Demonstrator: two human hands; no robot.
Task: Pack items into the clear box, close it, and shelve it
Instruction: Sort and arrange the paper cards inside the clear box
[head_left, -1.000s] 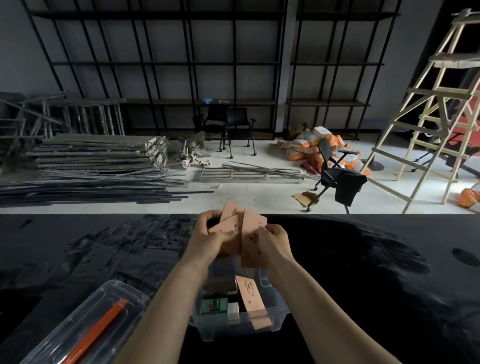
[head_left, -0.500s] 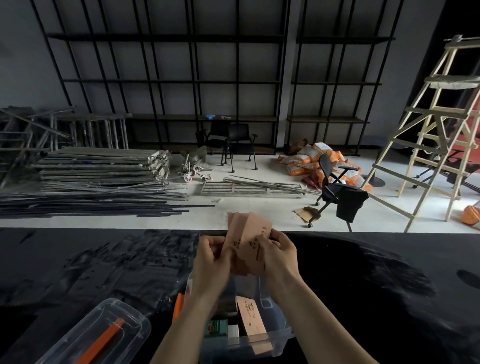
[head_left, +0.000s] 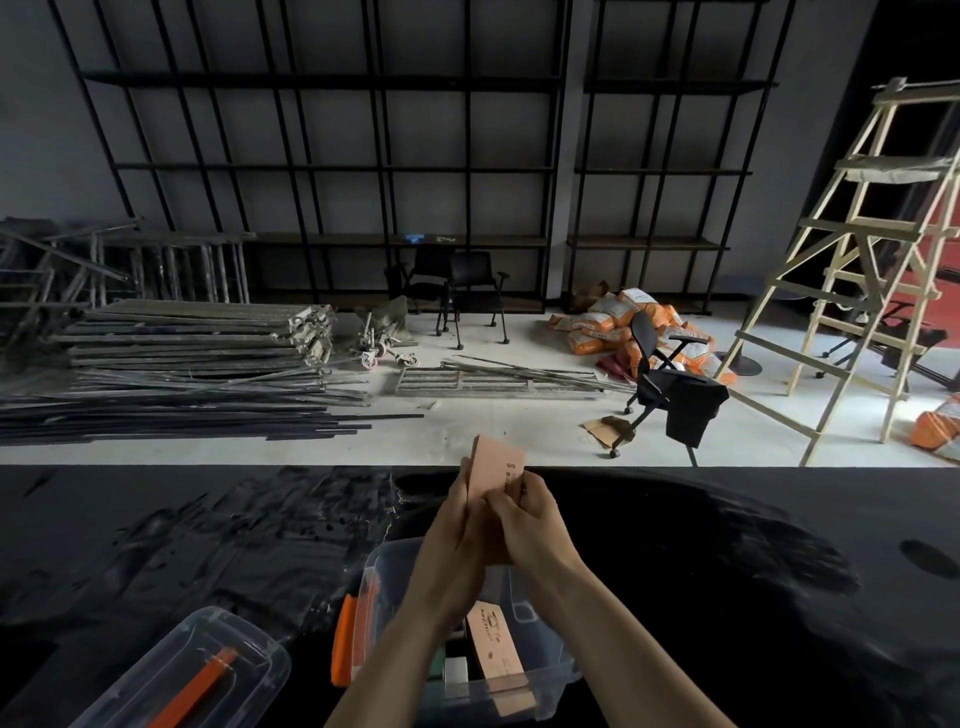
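While a clear plastic lid with an orange handle (head_left: 192, 670) lies at the left on the black worktop (head_left: 727, 571), a stack of pinkish-tan paper cards (head_left: 496, 470) is pinched upright between the left hand (head_left: 460, 530) and the right hand (head_left: 535, 525), both closed on it, above the open clear plastic box (head_left: 550, 670), in which another tan card (head_left: 493, 649) stands.

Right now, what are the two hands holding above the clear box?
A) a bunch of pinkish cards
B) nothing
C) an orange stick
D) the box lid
A: the left hand and right hand press a stack of pinkish cards together above the open clear box.
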